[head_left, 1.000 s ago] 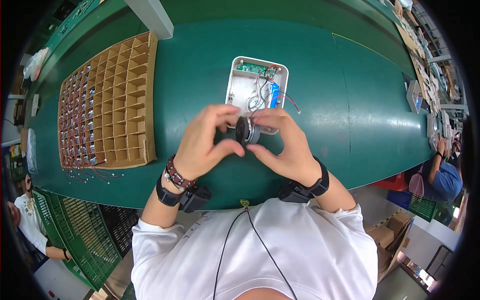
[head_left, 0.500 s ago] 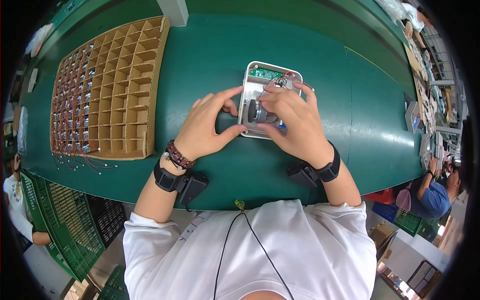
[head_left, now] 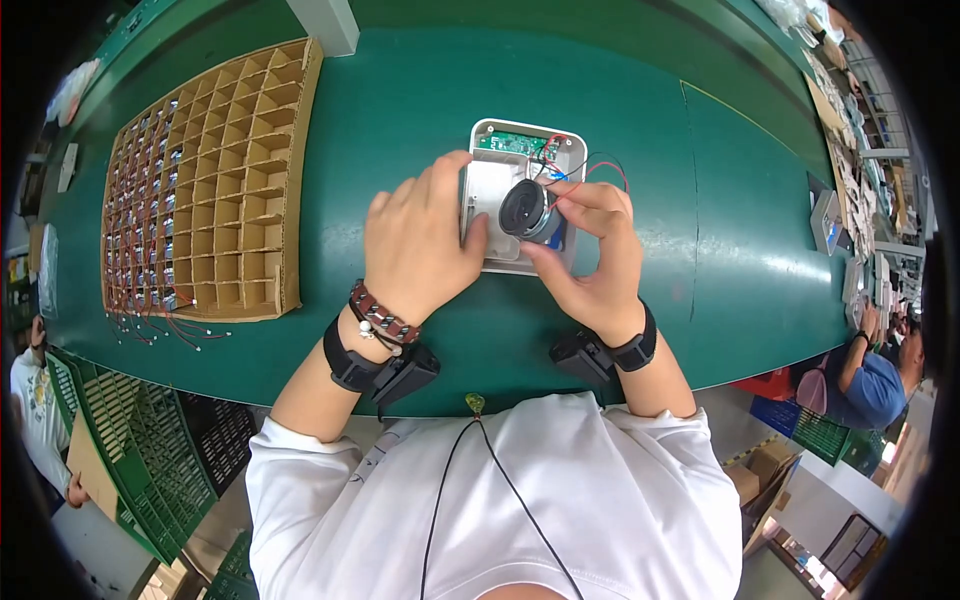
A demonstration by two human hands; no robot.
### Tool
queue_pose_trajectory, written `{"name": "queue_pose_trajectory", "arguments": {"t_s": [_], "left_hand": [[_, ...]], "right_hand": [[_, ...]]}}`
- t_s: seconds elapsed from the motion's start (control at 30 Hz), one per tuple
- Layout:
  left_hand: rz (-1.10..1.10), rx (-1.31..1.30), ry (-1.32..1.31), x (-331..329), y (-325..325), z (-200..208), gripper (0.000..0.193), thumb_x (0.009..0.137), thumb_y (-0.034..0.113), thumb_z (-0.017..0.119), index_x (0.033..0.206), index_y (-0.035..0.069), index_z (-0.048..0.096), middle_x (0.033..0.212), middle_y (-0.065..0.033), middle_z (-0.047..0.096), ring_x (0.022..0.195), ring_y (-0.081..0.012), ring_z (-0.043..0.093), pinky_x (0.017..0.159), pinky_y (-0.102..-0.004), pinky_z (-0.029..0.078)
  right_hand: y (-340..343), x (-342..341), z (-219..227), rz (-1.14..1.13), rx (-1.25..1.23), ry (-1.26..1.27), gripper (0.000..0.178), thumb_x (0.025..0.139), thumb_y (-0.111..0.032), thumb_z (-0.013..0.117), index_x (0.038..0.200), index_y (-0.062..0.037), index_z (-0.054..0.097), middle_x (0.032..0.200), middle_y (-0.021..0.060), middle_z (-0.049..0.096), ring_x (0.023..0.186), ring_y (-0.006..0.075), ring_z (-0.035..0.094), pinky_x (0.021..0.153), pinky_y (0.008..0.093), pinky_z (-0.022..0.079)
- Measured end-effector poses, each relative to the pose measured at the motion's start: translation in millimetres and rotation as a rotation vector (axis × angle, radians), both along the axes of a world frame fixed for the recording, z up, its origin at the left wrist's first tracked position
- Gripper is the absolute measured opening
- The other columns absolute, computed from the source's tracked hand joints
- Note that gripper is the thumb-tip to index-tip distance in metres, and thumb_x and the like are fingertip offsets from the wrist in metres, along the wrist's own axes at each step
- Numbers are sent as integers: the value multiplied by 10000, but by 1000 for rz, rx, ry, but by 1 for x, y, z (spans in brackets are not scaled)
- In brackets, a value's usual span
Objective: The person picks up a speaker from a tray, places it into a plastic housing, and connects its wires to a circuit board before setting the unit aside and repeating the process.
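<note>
The left hand [head_left: 420, 245] lies flat, fingers together, on the left edge of a white case [head_left: 520, 195] that sits open on the green table [head_left: 720, 200], thumb tip resting on the case's near left part. The right hand [head_left: 590, 260] pinches a small round speaker [head_left: 524, 210] between thumb and fingers and holds it tilted over the middle of the case, its dark cone facing left toward the other hand. Inside the far end of the case a green board [head_left: 515, 143] shows, and red and black wires [head_left: 590, 170] loop from it out past the right edge of the case and back to the speaker. A bit of blue shows just behind the speaker, too hidden to name. Both wrists carry black bands, and the left one also has a braided bracelet [head_left: 385, 315]. Well to the left on the table lies a cardboard grid tray [head_left: 250, 180]; its left cells hold small parts with thin wires trailing off the near edge. At the far right another person [head_left: 880, 385] in blue sits beside the table.
</note>
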State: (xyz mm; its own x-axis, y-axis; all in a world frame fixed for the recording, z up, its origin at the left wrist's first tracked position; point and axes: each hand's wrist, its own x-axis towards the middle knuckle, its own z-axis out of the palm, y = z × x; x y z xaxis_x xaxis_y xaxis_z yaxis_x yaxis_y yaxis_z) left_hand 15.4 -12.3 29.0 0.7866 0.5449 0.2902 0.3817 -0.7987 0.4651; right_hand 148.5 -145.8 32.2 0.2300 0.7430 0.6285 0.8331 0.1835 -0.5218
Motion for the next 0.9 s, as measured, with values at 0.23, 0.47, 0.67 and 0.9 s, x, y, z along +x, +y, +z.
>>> {"name": "queue_pose_trajectory", "arguments": {"t_s": [0.23,0.47,0.67,0.9], "left_hand": [[54,160,123,11,-6,4,281,723,108,660,935,46,487,752,-100,605,615,-283,640,566,-409,489],[11,-28,124,-5,-16,14,233,761,106,630,960,49,520,782,-99,625,574,-286,635,535,-399,499],[211,-579,133,-22,10,22,230,804,178,649,1011,95,593,918,-96,639,707,-300,645,615,-385,501],[-177,-79,-259,-25,23,-1,259,785,244,695,988,108,609,1101,-111,563,982,-285,558,833,-379,438]], "right_hand": [[-10,4,5,-10,121,-5,501,655,-29,786,1051,-45,479,1089,167,619,960,277,596,861,399,400],[-20,10,6,-47,100,7,506,660,4,771,1060,-50,466,1095,181,611,987,289,588,877,407,399],[-25,12,8,-40,-37,-83,471,657,-53,781,1032,-64,497,1101,124,634,1002,294,584,930,444,346],[-21,10,13,46,-125,-218,485,636,-93,798,1026,-70,511,1087,93,640,1000,288,585,944,456,326]]}}
